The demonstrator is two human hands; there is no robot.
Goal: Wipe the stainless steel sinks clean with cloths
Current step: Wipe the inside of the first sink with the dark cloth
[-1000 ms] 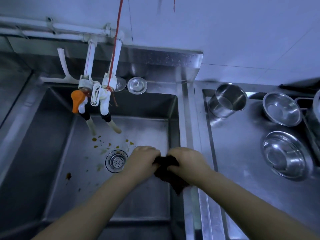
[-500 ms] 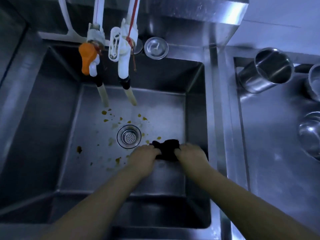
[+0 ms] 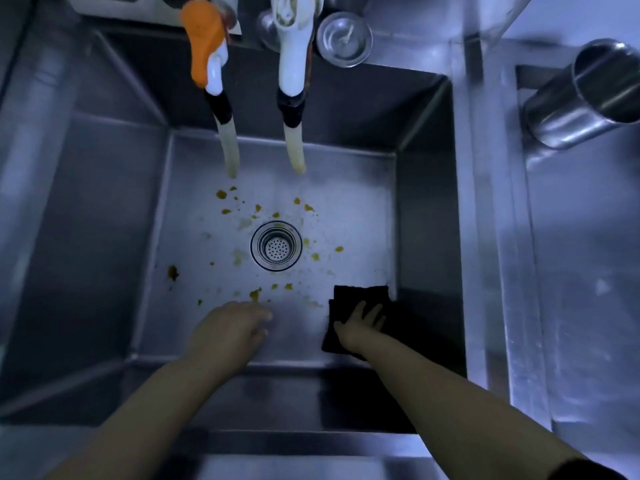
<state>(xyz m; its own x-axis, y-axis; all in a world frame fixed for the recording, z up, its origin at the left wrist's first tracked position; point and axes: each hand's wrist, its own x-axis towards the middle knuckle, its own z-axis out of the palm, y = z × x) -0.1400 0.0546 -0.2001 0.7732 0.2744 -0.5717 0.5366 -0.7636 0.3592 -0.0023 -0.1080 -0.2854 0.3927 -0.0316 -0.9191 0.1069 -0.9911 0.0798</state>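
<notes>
Change since half a second ago: the dark cloth (image 3: 360, 299), then bunched between both hands, now lies opened out flat on the floor of the sink (image 3: 429, 209), at about 4 o'clock from the drain strainer (image 3: 276, 246), tight against the right wall.

Right hand (image 3: 362, 322): fingers straight and spread, palm pressing down on the cloth; no curl round it. Left hand (image 3: 230, 329): has let go of the cloth, fingers relaxed and holding nothing, low over the floor at about 7 o'clock from the drain, just short of the nearest yellow-brown food specks (image 3: 255, 294).

Specks ring the drain, densest from 10 to 2 o'clock below the two tap hoses (image 3: 230, 147); one darker blot (image 3: 172, 273) at 8 o'clock near the left wall.

Judgement: cloth preparation is over, wiping proper is about to begin. No cleaned area evident yet; soil lies mostly at 10 o'clock from the cloth.
</notes>
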